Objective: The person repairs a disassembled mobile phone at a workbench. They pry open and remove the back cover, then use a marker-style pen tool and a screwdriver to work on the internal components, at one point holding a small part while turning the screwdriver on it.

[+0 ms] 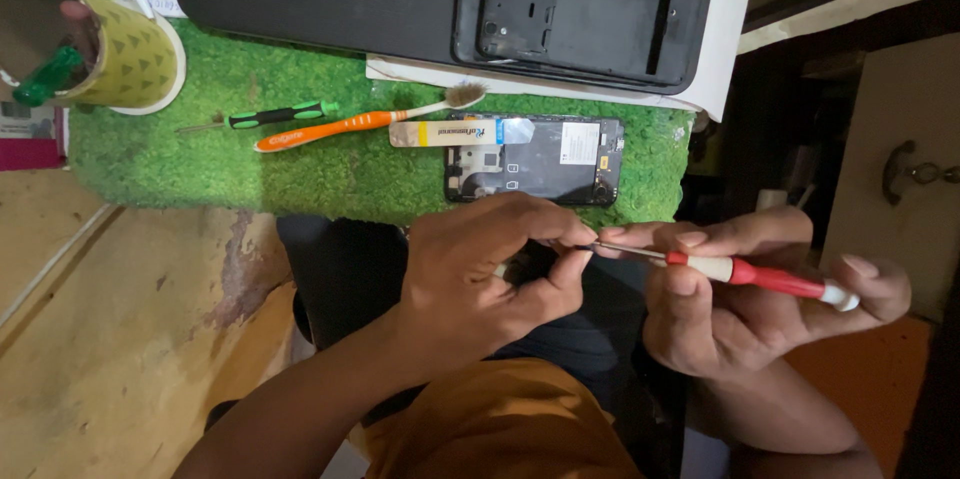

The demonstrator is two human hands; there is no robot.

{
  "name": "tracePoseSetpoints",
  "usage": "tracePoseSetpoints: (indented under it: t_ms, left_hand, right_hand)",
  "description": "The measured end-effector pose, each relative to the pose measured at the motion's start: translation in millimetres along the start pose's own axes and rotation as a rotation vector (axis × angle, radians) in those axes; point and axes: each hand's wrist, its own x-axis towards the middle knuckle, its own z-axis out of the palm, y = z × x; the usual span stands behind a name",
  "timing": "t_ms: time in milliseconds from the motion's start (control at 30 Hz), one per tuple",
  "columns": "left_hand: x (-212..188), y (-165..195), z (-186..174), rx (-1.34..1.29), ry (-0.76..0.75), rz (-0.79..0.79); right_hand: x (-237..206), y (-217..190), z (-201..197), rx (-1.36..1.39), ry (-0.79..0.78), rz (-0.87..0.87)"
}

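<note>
The right hand (740, 299) is clamped around a red screwdriver (760, 275); the left hand (480, 269) has its fingers pinched together at the screwdriver's tip, near the phone (535, 159).

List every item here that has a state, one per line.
phone: opened, back cover off, lying flat
phone frame: bare, empty shell
red screwdriver: held level in right hand
left hand: pinching at its tip
toothbrush: lying unused

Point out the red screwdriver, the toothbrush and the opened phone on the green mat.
Red screwdriver (762, 275), head view, on its red handle.
Toothbrush (340, 126), head view, on its orange handle.
Phone (560, 161), head view, on its dark inner back.
</note>
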Motion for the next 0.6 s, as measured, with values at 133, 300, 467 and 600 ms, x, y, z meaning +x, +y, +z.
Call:
tracePoseSetpoints:
  t_ms: [133,300,467,600]
  left_hand:
    - [-0.6,0.4,0.1,0.011,0.004,-0.014]
    - [0.3,-0.2,-2.5,-0.013,-0.018,-0.051]
    - [0.1,1.0,-0.2,-0.025,0.001,-0.148]
    - [0.1,0.9,-2.2,-0.068,-0.029,-0.159]
  right_hand:
    - [-17.0,9.7,-6.1,0.141,-0.014,-0.007]
    - [-32.5,16.9,-6.6,0.486,0.274,0.311]
    - [-9.1,6.6,1.6,0.311,-0.040,-0.095]
    - [9.1,-4.7,8.6,0.172,-0.053,-0.077]
